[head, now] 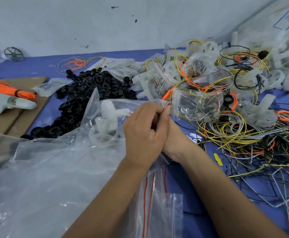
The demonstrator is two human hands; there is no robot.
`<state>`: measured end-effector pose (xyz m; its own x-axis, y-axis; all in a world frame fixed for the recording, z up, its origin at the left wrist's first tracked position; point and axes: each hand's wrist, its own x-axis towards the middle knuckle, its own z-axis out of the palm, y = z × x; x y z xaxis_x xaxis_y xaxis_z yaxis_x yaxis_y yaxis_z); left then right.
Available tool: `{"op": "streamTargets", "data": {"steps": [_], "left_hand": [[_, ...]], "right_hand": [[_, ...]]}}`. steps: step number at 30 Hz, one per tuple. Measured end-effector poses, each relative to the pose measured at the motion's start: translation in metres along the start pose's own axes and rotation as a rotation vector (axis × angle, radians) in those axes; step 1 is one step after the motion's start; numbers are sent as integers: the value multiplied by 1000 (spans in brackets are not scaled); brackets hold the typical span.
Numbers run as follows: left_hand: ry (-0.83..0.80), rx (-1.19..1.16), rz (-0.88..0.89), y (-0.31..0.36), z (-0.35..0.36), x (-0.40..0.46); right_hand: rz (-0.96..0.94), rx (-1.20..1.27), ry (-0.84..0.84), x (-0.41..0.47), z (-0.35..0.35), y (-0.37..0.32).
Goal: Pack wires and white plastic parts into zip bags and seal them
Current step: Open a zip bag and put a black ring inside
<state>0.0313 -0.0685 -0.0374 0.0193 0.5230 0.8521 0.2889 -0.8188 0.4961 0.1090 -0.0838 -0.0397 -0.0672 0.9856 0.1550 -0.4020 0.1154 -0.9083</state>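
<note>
Hands meet at the middle of the blue table (42,63), seen from the head camera. The left hand (144,129) lies over the right hand (170,134), and the fingers (167,109) of both pinch the red-striped mouth of a clear zip bag (106,107) that holds a white plastic part (106,112). The bag stretches leftward from the fingers, above a large sheet of clear plastic (46,169) at the near left edge. Just below the wrists lie spare zip bags (155,194) with red seal lines. A tangle of loose wires (243,134), yellow, grey, black and orange, covers the right side. Filled bags and more white parts (183,74) are heaped toward the far right corner. Black rings (92,88) form a pile beyond the held bag. An orange wire bundle (4,89) and a white controller (4,103) rest on cardboard (1,121) at the left edge.
</note>
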Motion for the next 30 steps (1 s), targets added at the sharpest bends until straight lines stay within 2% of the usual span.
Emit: {"op": "streamTargets", "data": {"steps": [2, 6, 7, 10, 12, 16, 21, 23, 26, 28, 30], "left_hand": [[8, -29, -44, -1, 1, 0], [-3, -52, -157, -7, 2, 0], [-12, -53, -193, -9, 3, 1], [-26, -52, -245, -12, 4, 0], [-40, -57, -250, -13, 4, -1], [-92, -97, -414, -19, 6, 1], [-169, -95, -643, -37, 11, 0], [-215, -56, -664, -43, 13, 0], [-270, -12, -652, -49, 13, -1], [-273, -27, -651, -49, 15, -2], [-267, -58, -645, -49, 16, -2]], "right_hand": [[7, -123, -56, -2, -2, 1], [-88, -425, 123, -2, -11, 5], [-98, -468, 123, -2, -12, 5], [-38, -463, 22, -3, -11, 5], [-9, -489, 21, -4, -12, 4], [30, -624, 197, 1, -18, 8], [-141, -914, 498, -1, -27, 4], [-180, -982, 562, -6, -28, -2], [-224, -1156, 554, -13, -32, -19], [-187, -1292, 549, -17, -39, -37], [-151, -1423, 638, -24, -50, -60]]}}
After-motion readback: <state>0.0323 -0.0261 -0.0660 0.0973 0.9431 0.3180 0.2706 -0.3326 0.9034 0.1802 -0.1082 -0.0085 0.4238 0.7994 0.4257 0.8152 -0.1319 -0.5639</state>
